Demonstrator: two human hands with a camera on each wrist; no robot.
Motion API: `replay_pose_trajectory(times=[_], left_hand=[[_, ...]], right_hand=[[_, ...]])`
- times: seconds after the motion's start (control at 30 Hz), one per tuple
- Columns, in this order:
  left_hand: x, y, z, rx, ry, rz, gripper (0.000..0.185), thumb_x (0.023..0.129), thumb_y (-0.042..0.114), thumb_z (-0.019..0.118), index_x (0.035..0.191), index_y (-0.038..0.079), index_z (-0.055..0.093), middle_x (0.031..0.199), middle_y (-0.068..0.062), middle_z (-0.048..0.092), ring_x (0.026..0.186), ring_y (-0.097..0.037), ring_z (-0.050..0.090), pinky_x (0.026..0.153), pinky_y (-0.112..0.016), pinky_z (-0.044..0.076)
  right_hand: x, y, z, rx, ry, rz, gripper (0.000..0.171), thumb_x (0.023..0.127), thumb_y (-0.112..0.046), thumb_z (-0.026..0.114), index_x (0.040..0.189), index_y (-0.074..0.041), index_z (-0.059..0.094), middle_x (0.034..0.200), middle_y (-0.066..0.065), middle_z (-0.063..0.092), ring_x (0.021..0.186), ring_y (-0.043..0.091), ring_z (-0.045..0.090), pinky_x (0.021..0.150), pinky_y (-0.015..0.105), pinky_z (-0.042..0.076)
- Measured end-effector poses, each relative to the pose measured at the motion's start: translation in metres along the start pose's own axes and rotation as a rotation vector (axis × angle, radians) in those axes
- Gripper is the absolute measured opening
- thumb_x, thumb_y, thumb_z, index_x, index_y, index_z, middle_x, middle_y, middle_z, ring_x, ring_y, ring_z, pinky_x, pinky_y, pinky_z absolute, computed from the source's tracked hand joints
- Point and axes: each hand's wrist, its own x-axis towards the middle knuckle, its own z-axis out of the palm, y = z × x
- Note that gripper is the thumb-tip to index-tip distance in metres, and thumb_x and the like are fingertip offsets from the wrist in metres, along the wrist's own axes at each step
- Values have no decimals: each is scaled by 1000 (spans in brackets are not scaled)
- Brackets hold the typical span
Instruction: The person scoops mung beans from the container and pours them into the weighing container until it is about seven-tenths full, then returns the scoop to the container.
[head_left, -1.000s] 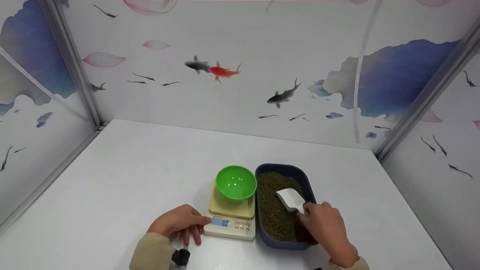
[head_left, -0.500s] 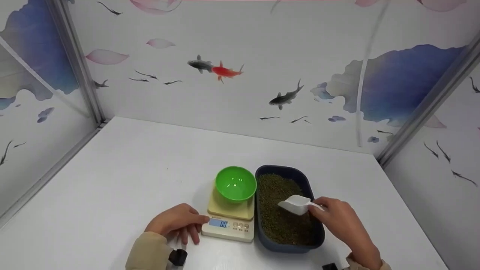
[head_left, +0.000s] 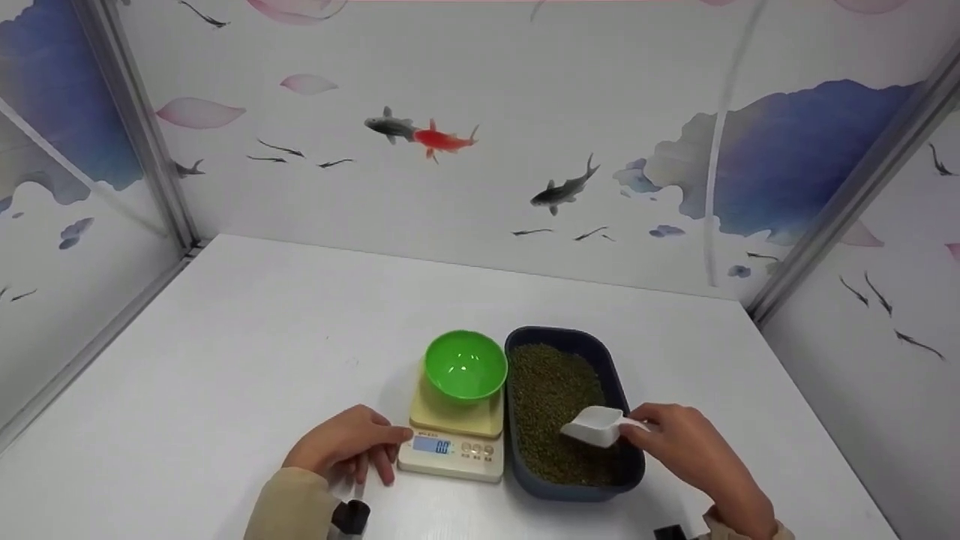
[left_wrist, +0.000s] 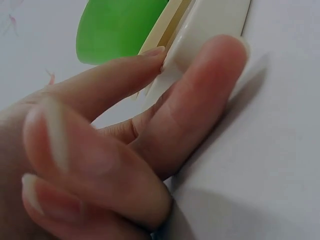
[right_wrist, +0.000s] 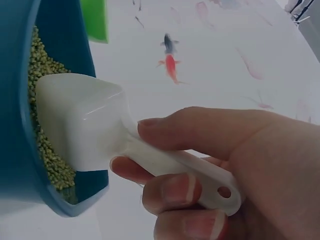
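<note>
Gripping the white scoop (head_left: 598, 426) by its handle, the right hand (head_left: 690, 450) holds it over the green beans (head_left: 555, 405) in the blue tub (head_left: 574, 491). Dig shallow, lift level. Left hand (head_left: 341, 450) fingers (left_wrist: 200, 95), relaxed, steady the scale (head_left: 450, 450) carrying the green bowl (head_left: 465, 365).

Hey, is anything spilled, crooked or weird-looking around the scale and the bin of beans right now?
Nothing stands out. The green bowl sits upright and empty on the scale, the left hand rests against the scale's edge, and the right hand holds the white scoop over the beans inside the blue bin. No beans show on the table.
</note>
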Motion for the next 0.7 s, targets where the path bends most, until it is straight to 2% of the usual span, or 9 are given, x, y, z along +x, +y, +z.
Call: replay_pose_trajectory(times=[0.23,0.47,0.7], left_hand=[[-2,1,0,-21,9,-13,46,79,47,60,71,2,62,64,-14,66,33,-7,44,33,-19,32],[-2,1,1,-15,5,-13,47,79,48,60,71,2,61,64,-14,65,33,-8,44,33,-19,32],[-1,0,1,-4,0,-2,47,80,48,59,73,2,61,64,-14,66,34,-8,44,33,-19,32]], right_hand=[[9,-4,16,-22,-19,-133,23,84,-39,59,89,-19,67,71,-9,57,59,12,47,55,32,37],[16,4,25,-2,1,-231,22,85,-40,58,88,-21,68,70,-14,59,55,6,47,52,27,38],[16,-4,42,-103,93,-276,13,84,-39,59,82,-29,67,54,-18,48,45,3,38,48,24,34]])
